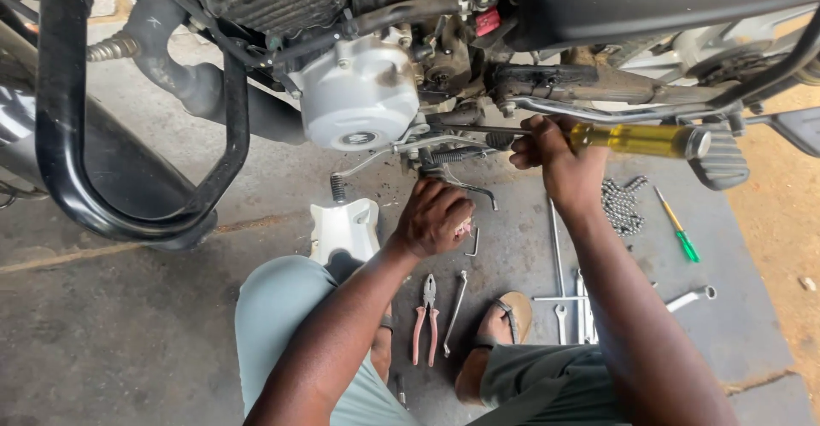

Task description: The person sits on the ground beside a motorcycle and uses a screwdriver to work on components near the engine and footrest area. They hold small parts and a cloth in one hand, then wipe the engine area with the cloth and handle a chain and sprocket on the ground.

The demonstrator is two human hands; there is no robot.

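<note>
Screwdriver (636,140) with yellow translucent handle, level in right hand (551,157).

Pliers (426,319) lie on the floor (128,340) below the engine cover (357,93), with a chain (622,205) to their right

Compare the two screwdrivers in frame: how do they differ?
The yellow-handled screwdriver is the larger, gripped by the right hand, shaft level and pointing into the engine; the green-handled screwdriver is slimmer and lies untouched on the floor beside the chain. Both have translucent plastic handles.
</note>
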